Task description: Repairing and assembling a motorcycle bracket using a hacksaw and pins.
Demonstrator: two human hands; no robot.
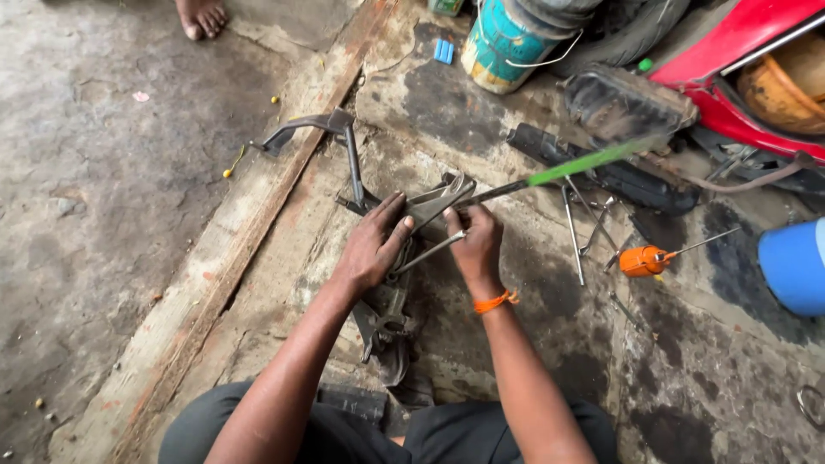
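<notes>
Two hands: both bare, working close together on a grimy metal part on the oily concrete floor (687,378).
Lap: dark trousers (258,421) at the bottom edge, knees apart, both forearms reaching forward from there.
Metal part: a greasy grey stand assembly (388,322) lies between the knees and runs up under the hands; its far end is a bent arm (344,142) resting on the plank.
Left hand: the left hand (371,245) lies palm-down on the assembly, fingers closed over its top bracket (434,199), thumb pressed against the edge.
Right hand: the right hand (475,243) is wrapped around a thin steel rod (427,253) that slants down towards the left hand; the fingers are curled tight, and whether it also holds the long tool above I cannot tell.
Wrist: an orange band (494,302) sits on the right wrist.
Long tool: a green-handled bar (593,159), blurred, runs from just above the right hand up and to the right.
Right of the hands: loose steel rods (573,232) lie on the floor, and an orange oil can (644,260) with a thin spout is near them.
Right edge: a blue container (795,266), partly cut off.
Left: a worn wooden plank (249,232) runs diagonally.
Far: a teal paint tin (507,43), a black silencer (610,176), red bodywork (730,51).
Top left: another person's bare foot (202,15).
</notes>
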